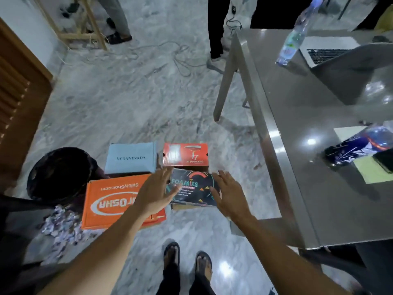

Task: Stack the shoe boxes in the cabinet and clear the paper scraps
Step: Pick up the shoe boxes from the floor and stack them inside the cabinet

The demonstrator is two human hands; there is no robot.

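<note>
Four cardboard shoe boxes sit close together on the polished, grey-veined marble floor (pixel 127 99). The black box (pixel 194 187), glossy and printed with bright lettering, lies nearest the feet and rests on a plain brown box beneath it; behind it is the red box (pixel 185 154), corrugated-looking, with small round holes at its corners. To the left are the matte pale-blue box (pixel 131 158) and the large orange box (pixel 110 201) with a white oval logo. The left hand (pixel 156 192) and right hand (pixel 228 193) are spread flat, fingers apart, one at each end of the black box — whether they touch it I cannot tell. A heap of shredded paper scraps (pixel 61 224) lies beside the orange box, below a round dark bin (pixel 59 173). On the right stands a smooth, reflective grey counter (pixel 297 167).
</note>
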